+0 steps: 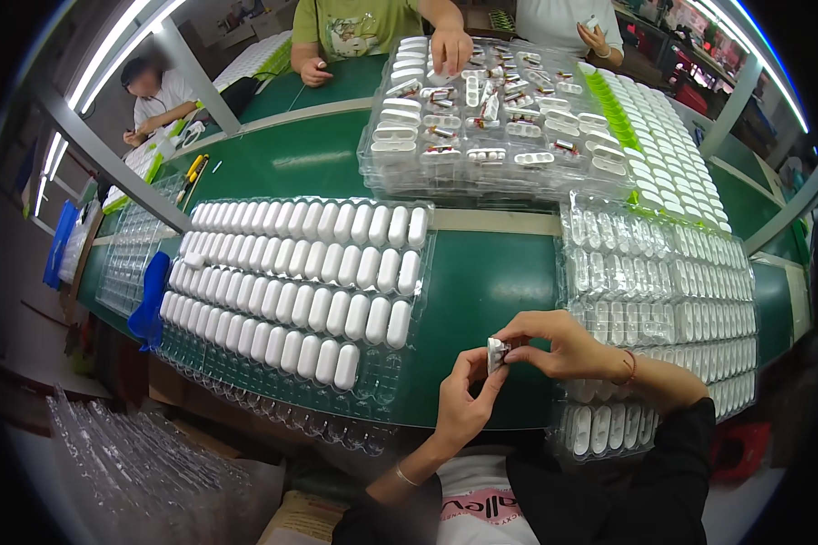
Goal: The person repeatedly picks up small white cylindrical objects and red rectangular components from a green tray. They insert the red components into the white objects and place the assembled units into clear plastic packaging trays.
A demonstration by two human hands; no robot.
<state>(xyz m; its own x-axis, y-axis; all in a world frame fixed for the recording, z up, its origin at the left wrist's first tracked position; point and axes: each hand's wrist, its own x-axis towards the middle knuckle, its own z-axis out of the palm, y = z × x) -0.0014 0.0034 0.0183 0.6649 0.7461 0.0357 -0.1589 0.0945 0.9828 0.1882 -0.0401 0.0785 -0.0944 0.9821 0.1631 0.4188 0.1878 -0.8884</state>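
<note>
Both my hands meet over the green table, near its front edge. Between the fingertips of my left hand [463, 407] is a small white plastic case part [495, 356], held on edge. My right hand [561, 345] pinches at its right side, where something small and dark shows that I cannot make out. To the left, a clear blister tray [377, 386] carries rows of white, rounded oblong cases [313, 309]. Close to my right forearm lies another clear tray [565, 272] with rows of white case parts [713, 304].
Across the green table [490, 272] stands a stack of clear trays [368, 168] with white cases and small red-and-metal parts. A co-worker's hand [450, 50] reaches into it. Green trays of white cases [663, 136] stand at the far right. A blue object [148, 300] hangs at the left edge.
</note>
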